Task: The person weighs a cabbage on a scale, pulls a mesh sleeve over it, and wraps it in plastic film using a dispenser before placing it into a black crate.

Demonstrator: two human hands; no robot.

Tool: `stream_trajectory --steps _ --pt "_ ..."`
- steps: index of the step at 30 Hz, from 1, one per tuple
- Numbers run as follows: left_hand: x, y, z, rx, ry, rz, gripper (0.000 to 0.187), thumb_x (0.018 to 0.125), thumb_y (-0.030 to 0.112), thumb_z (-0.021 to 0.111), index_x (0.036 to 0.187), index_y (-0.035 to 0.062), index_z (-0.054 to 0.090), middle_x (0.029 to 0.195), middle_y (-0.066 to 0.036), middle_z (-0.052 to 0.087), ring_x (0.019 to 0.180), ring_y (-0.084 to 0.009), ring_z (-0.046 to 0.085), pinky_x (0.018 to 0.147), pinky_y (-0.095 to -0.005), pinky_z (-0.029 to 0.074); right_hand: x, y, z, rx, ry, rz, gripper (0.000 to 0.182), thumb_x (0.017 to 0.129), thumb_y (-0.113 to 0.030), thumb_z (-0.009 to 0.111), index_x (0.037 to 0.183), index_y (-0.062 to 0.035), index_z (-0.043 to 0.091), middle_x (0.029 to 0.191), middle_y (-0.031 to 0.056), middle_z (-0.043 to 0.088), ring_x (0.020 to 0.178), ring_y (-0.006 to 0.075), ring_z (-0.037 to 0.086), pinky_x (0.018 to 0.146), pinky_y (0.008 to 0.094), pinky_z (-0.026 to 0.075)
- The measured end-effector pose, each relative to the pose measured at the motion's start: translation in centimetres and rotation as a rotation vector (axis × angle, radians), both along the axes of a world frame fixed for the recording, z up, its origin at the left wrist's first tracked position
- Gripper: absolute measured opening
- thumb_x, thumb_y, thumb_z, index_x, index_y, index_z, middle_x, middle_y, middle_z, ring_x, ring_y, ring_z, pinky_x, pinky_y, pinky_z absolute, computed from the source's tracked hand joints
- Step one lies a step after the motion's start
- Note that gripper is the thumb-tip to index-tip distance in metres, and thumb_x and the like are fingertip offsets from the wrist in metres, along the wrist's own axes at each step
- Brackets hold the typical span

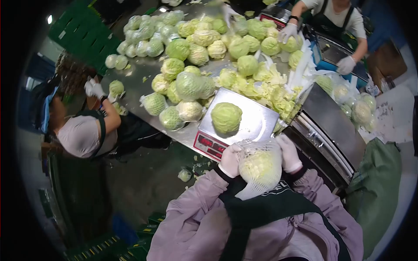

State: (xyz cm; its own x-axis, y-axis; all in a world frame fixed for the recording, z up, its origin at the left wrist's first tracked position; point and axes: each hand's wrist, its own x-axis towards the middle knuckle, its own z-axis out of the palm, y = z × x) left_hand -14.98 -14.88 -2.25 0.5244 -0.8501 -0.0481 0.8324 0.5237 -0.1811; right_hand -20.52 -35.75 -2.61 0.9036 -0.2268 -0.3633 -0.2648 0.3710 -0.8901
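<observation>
1. I see the gloved left hand [229, 162] and right hand [290, 154] apart, each closed on the white net [249, 190] from opposite sides.
2. The netted cabbage [260, 167] hangs between them, just below the frame's centre.
3. Above it, a bare cabbage [226, 117] rests on the scale [259, 116].
4. Upper centre, I see heaped cabbages [177, 49] covering the metal table [138, 87]; co-workers' gloved hands [346, 65] show upper right and left.

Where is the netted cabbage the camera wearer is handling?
In the head view, just right of centre, the netted cabbage is between the left hand and right hand, on the near side of the scale.
</observation>
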Motion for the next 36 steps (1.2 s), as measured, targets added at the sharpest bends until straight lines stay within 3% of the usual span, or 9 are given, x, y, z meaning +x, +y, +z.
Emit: stream_trajectory --steps 2,8,14,17,20,24,27,32,36 --pt "0.1 -0.6 -0.8 0.169 -0.072 0.042 0.055 0.074 0.009 0.044 0.127 -0.0082 0.042 0.122 -0.024 0.054 0.116 -0.0359 0.052 0.104 -0.0467 0.038 1.6 0.5 -1.4 -0.442 -0.084 0.031 0.015 0.093 -0.016 0.056 0.093 -0.0013 0.059 0.083 0.0004 0.056 0.076 0.0078 0.051 0.069 0.0226 0.042" --pt "5.7 -1.9 1.3 0.584 -0.655 0.095 0.029 0.072 0.005 0.048 0.096 -0.0083 0.057 0.096 -0.015 0.064 0.093 -0.0252 0.062 0.088 -0.0366 0.049 5.1 0.6 -3.5 0.175 0.097 0.155 0.015 0.092 -0.015 0.058 0.097 -0.0012 0.06 0.09 0.0023 0.061 0.082 0.0097 0.056 0.074 0.0234 0.047" --pt "8.1 -6.6 -0.9 0.993 -1.199 -0.056 0.031 0.074 -0.004 0.056 0.105 -0.0012 0.057 0.088 -0.007 0.063 0.085 -0.0138 0.059 0.082 -0.0273 0.047 7.8 0.1 -8.0 0.339 0.021 0.017 0.017 0.093 -0.011 0.054 0.107 -0.0022 0.059 0.095 0.0034 0.062 0.086 0.0121 0.058 0.079 0.0253 0.048" --pt "7.9 -7.9 -1.6 1.6 -1.78 0.276 0.065 0.067 0.002 0.065 0.128 0.002 0.042 0.115 -0.018 0.051 0.109 -0.0311 0.052 0.093 -0.0352 0.044 8.4 -0.8 -8.8 -0.267 0.057 0.152 0.026 0.091 -0.012 0.054 0.113 0.0001 0.058 0.098 0.0085 0.065 0.09 0.0154 0.06 0.083 0.027 0.047" --pt "8.6 -8.0 1.4 1.659 -1.932 0.37 0.065 0.064 0.002 0.062 0.127 0.0057 0.048 0.125 -0.02 0.046 0.117 -0.0378 0.043 0.101 -0.0438 0.036 10.8 -4.4 0.2 -0.638 0.06 0.472 0.037 0.091 -0.011 0.051 0.127 -0.0005 0.05 0.119 0.0149 0.058 0.11 0.0204 0.055 0.094 0.0304 0.043" --pt "9.4 -6.6 0.6 1.5 -1.829 0.268 0.037 0.072 0.0 0.058 0.107 0.0105 0.065 0.115 -0.015 0.055 0.111 -0.0352 0.051 0.096 -0.0402 0.042 20.8 -14.5 2.7 -0.955 -0.079 0.322 0.037 0.085 -0.02 0.056 0.12 -0.0069 0.058 0.112 0.021 0.062 0.1 0.0345 0.061 0.088 0.0367 0.047" --pt "9.9 -6.1 0.9 1.532 -1.786 0.112 0.027 0.08 0.006 0.056 0.104 0.0123 0.068 0.115 -0.017 0.059 0.106 -0.0349 0.056 0.092 -0.0394 0.045 29.5 -22.0 1.2 -1.304 -0.085 0.089 0.037 0.082 -0.02 0.054 0.117 -0.011 0.061 0.11 0.0211 0.062 0.101 0.0337 0.06 0.088 0.0377 0.047" --pt "10.8 -6.6 1.2 1.567 -1.741 0.081 0.033 0.083 0.012 0.061 0.115 0.009 0.062 0.129 -0.019 0.052 0.117 -0.0358 0.05 0.099 -0.0396 0.041 38.9 -30.0 -5.1 -1.419 0.314 0.324 0.048 0.086 -0.03 0.053 0.131 -0.015 0.052 0.134 0.0167 0.049 0.128 0.0271 0.043 0.107 0.0357 0.032" --pt "9.9 -5.9 1.8 1.59 -1.579 0.042 0.043 0.084 0.016 0.063 0.125 0.0076 0.054 0.137 -0.021 0.043 0.127 -0.0363 0.042 0.106 -0.0396 0.035 41.8 -32.9 -11.3 -1.644 0.366 0.192 0.038 0.089 -0.032 0.055 0.121 -0.0101 0.059 0.124 0.0158 0.057 0.118 0.029 0.052 0.098 0.0366 0.04"
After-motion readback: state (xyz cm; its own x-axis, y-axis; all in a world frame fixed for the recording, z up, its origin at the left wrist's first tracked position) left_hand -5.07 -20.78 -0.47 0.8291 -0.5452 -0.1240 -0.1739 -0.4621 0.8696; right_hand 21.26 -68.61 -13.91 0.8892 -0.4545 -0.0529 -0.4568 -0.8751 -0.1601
